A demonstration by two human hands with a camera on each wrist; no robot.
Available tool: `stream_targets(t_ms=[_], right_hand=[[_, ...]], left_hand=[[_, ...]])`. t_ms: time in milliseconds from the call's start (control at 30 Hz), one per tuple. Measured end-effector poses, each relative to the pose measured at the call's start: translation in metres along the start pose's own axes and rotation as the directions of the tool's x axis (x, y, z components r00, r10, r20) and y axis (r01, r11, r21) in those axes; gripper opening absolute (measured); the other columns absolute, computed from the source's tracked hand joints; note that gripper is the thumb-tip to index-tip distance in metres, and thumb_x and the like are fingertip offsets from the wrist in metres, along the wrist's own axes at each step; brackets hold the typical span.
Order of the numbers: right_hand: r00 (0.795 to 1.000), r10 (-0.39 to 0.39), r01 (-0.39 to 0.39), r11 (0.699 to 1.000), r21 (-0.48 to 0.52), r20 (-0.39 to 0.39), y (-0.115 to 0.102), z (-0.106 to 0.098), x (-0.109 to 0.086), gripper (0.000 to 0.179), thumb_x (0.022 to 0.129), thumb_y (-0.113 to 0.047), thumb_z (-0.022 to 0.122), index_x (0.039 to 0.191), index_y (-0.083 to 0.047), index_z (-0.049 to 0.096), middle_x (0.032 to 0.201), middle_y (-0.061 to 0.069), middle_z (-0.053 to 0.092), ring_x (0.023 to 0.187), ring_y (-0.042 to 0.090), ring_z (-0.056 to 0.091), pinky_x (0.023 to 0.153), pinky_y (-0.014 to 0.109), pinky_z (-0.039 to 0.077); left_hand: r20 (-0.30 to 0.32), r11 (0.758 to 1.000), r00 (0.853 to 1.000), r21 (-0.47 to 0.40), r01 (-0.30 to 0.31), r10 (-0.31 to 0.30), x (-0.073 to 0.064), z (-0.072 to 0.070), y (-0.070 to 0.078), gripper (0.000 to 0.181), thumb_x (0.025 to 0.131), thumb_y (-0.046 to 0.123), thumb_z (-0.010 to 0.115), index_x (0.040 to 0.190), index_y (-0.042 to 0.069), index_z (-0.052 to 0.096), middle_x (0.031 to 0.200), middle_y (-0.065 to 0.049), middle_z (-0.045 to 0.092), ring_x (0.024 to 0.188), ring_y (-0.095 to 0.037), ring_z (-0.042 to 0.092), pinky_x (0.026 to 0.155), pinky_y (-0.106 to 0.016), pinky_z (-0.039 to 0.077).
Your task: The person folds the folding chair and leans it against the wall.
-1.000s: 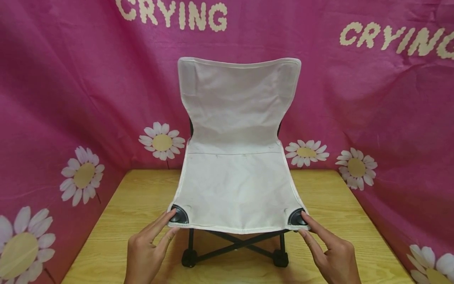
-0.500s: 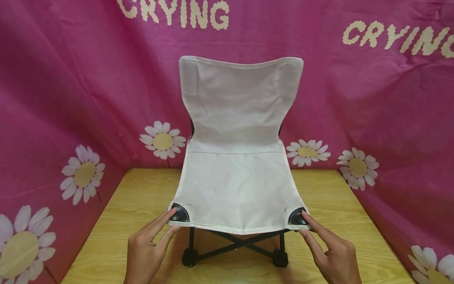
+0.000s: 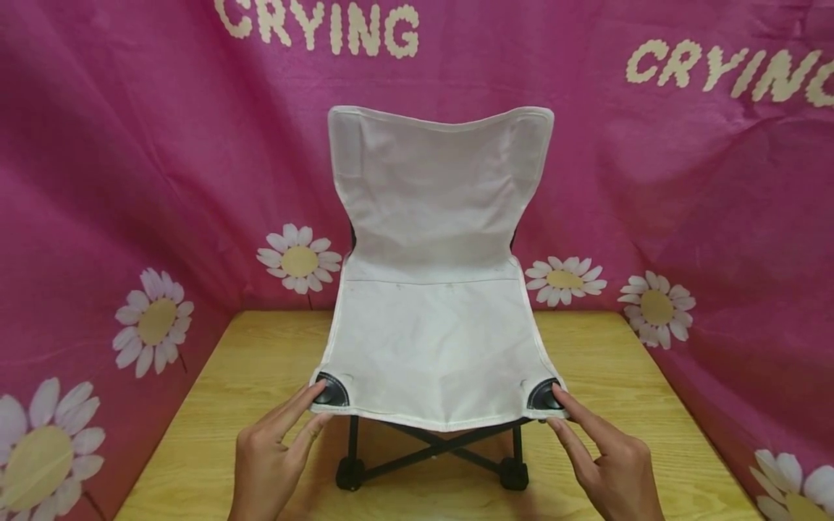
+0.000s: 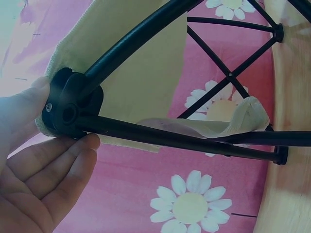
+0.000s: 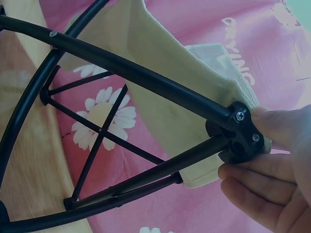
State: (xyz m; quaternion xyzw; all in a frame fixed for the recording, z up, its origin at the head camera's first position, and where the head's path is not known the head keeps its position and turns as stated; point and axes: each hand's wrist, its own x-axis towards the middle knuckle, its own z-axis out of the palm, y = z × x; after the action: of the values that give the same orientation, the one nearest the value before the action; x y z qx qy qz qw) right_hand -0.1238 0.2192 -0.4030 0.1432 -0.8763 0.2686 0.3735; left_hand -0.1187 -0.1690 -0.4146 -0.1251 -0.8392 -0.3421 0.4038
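Note:
A small folding chair point(image 3: 430, 325) with white fabric and a black tube frame stands unfolded on the wooden table. My left hand point(image 3: 270, 452) pinches its front left corner, a fingertip on the black corner patch point(image 3: 334, 392) and the thumb at the edge. The front right corner is held the same way by my right hand point(image 3: 609, 456), at the other black patch point(image 3: 544, 396). Seen from below in the left wrist view, a black plastic joint point(image 4: 73, 104) sits between the fingers. The right wrist view shows a matching joint point(image 5: 236, 132) with screws.
Under the seat, crossed black legs point(image 3: 433, 450) end in dark feet on the wooden table point(image 3: 215, 405). A pink curtain point(image 3: 163, 87) with daisies and lettering encloses the back and both sides, close behind the chair.
The top edge of the backrest now dips lower in the middle. Both hands keep their grip on the front corners, with barely any movement.

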Motion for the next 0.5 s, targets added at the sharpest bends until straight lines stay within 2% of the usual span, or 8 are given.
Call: stream_targets(t_ms=[300, 500], right_hand=[[1.0, -0.01, 0.01, 1.0, -0.001, -0.018, -0.0013, 0.0007, 0.0002, 0.057, 0.069, -0.006, 0.085, 0.123, -0.017, 0.069, 0.099, 0.009, 0.074, 0.076, 0.025, 0.071, 0.066, 0.006, 0.047], [1.0, -0.008, 0.008, 1.0, 0.003, -0.017, -0.0021, 0.0014, 0.0006, 0.058, 0.069, -0.006, 0.085, 0.123, -0.017, 0.068, 0.101, 0.009, 0.073, 0.081, 0.026, 0.071, 0.074, 0.003, 0.044]], left_hand=[[0.015, 1.0, 1.0, 0.004, 0.006, -0.006, 0.0008, 0.0001, 0.0008, 0.051, 0.073, 0.007, 0.083, 0.121, 0.017, 0.07, 0.115, -0.008, 0.069, 0.1, -0.027, 0.067, 0.093, -0.007, 0.038], [0.017, 1.0, 1.0, 0.01, 0.014, -0.014, 0.0006, 0.0002, 0.0012, 0.052, 0.073, 0.007, 0.083, 0.122, 0.018, 0.069, 0.116, -0.008, 0.068, 0.101, -0.026, 0.067, 0.093, -0.006, 0.038]])
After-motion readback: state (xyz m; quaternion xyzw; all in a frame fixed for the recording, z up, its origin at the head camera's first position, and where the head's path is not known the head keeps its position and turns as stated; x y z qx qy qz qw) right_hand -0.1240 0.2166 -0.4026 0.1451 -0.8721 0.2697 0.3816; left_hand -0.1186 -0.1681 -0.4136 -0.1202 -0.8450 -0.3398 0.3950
